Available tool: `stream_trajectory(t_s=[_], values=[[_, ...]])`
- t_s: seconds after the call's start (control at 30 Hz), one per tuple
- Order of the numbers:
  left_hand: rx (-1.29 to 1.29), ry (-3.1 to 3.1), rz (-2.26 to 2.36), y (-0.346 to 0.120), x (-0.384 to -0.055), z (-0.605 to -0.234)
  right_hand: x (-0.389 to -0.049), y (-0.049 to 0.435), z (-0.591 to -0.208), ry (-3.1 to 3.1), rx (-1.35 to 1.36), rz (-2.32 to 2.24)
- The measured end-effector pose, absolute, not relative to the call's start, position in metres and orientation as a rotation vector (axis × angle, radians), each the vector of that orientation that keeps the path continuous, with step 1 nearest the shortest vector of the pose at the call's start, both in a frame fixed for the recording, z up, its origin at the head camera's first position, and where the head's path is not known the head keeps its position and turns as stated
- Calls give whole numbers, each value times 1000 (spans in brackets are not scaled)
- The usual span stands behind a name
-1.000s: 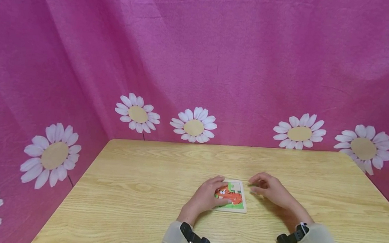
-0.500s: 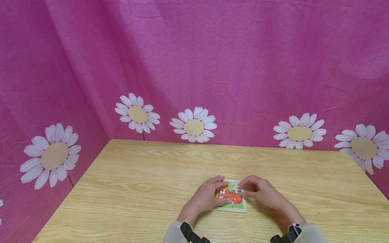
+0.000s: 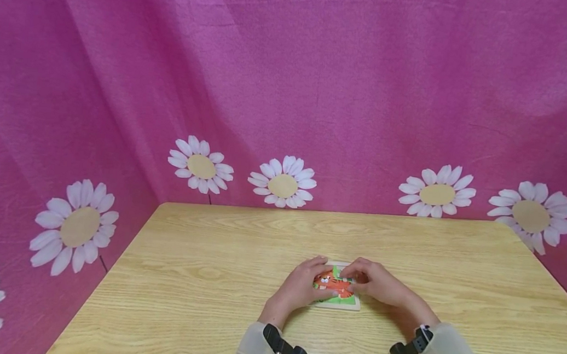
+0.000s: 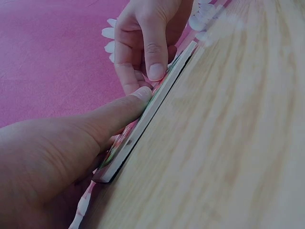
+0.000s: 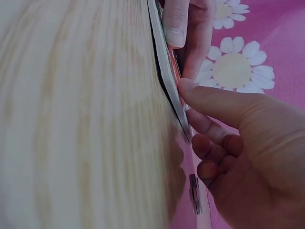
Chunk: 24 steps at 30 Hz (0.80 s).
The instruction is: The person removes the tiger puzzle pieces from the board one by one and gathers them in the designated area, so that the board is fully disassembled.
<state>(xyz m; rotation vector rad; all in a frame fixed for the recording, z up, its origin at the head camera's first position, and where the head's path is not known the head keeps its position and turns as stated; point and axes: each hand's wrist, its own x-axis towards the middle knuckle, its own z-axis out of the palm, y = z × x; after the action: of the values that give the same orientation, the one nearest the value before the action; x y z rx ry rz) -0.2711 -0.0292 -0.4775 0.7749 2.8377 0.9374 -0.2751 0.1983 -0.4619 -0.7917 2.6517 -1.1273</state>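
Note:
A small framed jigsaw puzzle (image 3: pixel 346 300) with an orange tiger on green lies flat on the wooden table. My left hand (image 3: pixel 300 283) holds its left side, with the thumb (image 4: pixel 136 98) laid over the picture and the other fingers at the far edge. Over the upper right corner, my right hand (image 3: pixel 380 282) pinches a small puzzle piece between thumb and index finger, mostly hidden by the fingertips. The right thumb (image 5: pixel 209 98) touches down close by the frame (image 5: pixel 167 71) in the right wrist view, its other fingers loosely curled.
A small dark-edged thing (image 5: pixel 195 193) lies on the table below the right palm in the right wrist view. The wooden table (image 3: pixel 207 281) reaches back to a pink cloth (image 3: pixel 319 92) printed with white daisies. Each wrist wears a black camera (image 3: pixel 285 348).
My right hand has moved left from beside the puzzle onto its upper right part, carrying the small piece over the pale gap there. The left hand and the puzzle stay put.

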Motion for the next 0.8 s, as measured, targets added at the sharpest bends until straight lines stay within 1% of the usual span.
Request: stream_trajectory(t_s=[0.53,0.8], values=[[755,2838,918,-28,-271,-476,-274,191,-457,2613,-800,-1097],[689,2841,941,-25,-268,-476,-273,192,-459,2608,-879,-1141]])
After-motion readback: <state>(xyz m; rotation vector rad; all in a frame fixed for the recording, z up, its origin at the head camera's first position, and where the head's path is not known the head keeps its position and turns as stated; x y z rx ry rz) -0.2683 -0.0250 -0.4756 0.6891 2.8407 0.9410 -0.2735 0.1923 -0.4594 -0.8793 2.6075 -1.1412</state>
